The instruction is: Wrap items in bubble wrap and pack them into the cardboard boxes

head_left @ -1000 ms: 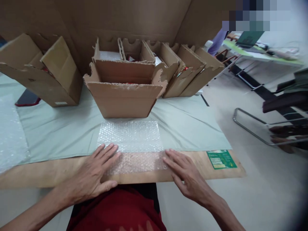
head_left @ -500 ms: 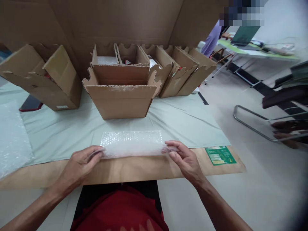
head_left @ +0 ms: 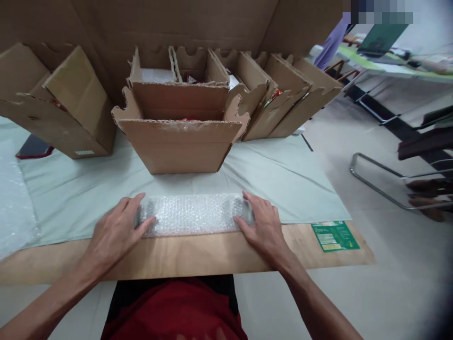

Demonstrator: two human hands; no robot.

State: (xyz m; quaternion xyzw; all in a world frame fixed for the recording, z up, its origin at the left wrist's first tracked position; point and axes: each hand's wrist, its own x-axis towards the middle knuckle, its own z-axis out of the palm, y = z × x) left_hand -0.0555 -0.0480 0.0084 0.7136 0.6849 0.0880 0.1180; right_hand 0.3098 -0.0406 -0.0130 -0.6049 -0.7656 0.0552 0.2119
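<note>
A folded strip of clear bubble wrap (head_left: 193, 215) lies along the table's front edge, partly on the cloth and partly on bare wood. At its left end my left hand (head_left: 115, 231) grips it, thumb on the near side and fingers on the far side. My right hand (head_left: 264, 226) holds the right end in the same way. Whether anything is wrapped inside I cannot tell. Just beyond the strip stands an open cardboard box (head_left: 180, 146) with something red low inside it.
More open cardboard boxes stand behind, and another box (head_left: 88, 104) is at the left. A bubble wrap sheet (head_left: 14, 203) lies far left beside a dark flat object (head_left: 34, 147). A green label (head_left: 335, 237) is on the wood. A metal-framed chair (head_left: 375, 189) stands right.
The bubble wrap has turned over from a raised fold into a flatter strip. My hands have shifted from pinching its near corners to gripping both ends. The view has tilted slightly.
</note>
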